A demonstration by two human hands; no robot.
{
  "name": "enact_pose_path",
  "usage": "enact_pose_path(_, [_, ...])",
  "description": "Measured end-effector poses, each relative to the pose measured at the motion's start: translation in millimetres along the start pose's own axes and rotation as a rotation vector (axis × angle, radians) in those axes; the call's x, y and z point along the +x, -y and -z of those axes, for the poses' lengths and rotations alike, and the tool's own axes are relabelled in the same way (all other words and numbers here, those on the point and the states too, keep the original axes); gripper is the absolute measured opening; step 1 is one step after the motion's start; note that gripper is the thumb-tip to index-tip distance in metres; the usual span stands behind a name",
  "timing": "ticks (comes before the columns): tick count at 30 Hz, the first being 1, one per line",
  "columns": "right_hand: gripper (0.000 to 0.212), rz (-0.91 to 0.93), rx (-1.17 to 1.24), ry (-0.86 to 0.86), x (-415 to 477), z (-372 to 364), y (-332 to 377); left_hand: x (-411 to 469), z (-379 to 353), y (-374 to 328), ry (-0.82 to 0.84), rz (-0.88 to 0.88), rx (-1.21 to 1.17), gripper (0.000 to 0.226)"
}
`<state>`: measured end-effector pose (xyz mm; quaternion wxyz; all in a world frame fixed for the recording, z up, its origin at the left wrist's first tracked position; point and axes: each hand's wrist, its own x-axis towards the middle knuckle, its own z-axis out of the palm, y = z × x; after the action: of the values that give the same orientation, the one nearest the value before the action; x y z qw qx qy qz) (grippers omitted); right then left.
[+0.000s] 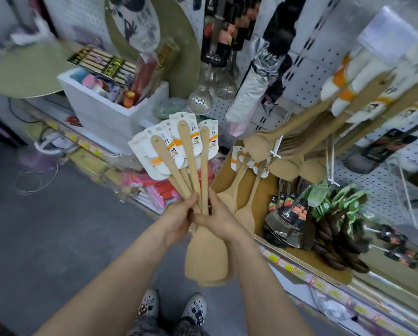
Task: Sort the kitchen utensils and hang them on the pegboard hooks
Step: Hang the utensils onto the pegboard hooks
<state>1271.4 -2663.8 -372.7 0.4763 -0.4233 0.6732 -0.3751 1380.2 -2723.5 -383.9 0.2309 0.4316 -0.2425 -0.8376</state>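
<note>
Pale wood, printed card and bright steel against white perforated board.
The wooden spatulas point(204, 253) are bare, matt, light-brown wood with a smooth, sanded look. The labels point(163, 154) on their handles are white printed card with a slight sheen. The pegboard point(307, 93) looks white-painted and matt. The slotted spoon point(199, 103) hanging against it is polished, mirror-bright metal. The box point(223, 173) holding more spatulas is plain brown, matt cardboard. The white crate point(101, 115) looks like rough foam. The floor point(45, 238) is dull grey.
</note>
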Motion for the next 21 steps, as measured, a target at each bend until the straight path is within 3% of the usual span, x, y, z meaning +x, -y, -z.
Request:
enact_pose_path(3, [0.07, 0.026, 0.016, 0.065, -11, 0, 15, -8, 6, -23, 0.015, -0.115, -0.052, 0.04])
enact_pose_path(6, [0.073, 0.005, -0.024, 0.166, -19, 4, 26, -13, 10, -50, 0.038, -0.145, -0.095, 0.024])
enact_pose_path(9, [0.056, -0.038, -0.054, 0.207, -23, 7, 49, -17, 3, -67, 0.054, -0.2, -0.073, 0.019])
enact_pose_path(12, [0.039, -0.037, -0.156, 0.109, -16, 11, 74, -23, -13, -77, 0.082, -0.269, -0.053, 0.015])
enact_pose_path(16, [0.073, -0.064, -0.257, -0.073, -8, 22, 92, -28, -33, -91, 0.101, -0.353, -0.026, 0.015])
enact_pose_path(21, [0.062, 0.047, -0.198, -0.284, -18, 34, 119, -41, -54, -103, 0.181, -0.441, 0.023, 0.012])
